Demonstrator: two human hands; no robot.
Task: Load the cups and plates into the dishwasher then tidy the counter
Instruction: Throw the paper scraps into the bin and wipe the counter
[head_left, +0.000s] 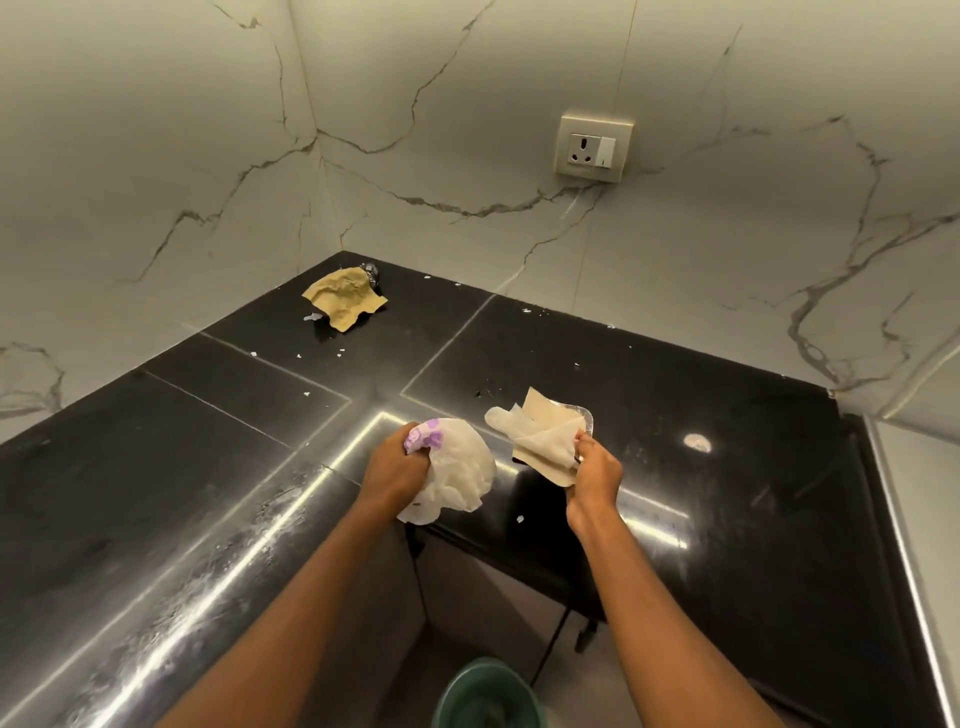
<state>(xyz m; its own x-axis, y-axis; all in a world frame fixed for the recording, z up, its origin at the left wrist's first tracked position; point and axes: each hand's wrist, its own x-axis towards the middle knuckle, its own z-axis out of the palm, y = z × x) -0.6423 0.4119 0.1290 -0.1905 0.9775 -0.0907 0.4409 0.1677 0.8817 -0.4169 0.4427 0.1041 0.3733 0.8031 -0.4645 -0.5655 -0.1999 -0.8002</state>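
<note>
My left hand (390, 470) grips a crumpled white wrapper with purple print (457, 467) just over the front edge of the black counter (208, 415). My right hand (595, 475) holds a bunch of white tissue and brown paper (540, 436) with a foil-edged lid behind it, slightly above the counter. A crumpled brown paper (344, 302) lies in the far corner with a small shiny foil ball (372, 272) touching its back edge. No cups or plates are in view.
Small white crumbs dot the counter (520, 518). A wall socket (594, 146) sits on the marble backsplash. A green bin (485, 693) stands on the floor below, between my arms. A steel edge (904, 545) runs along the right.
</note>
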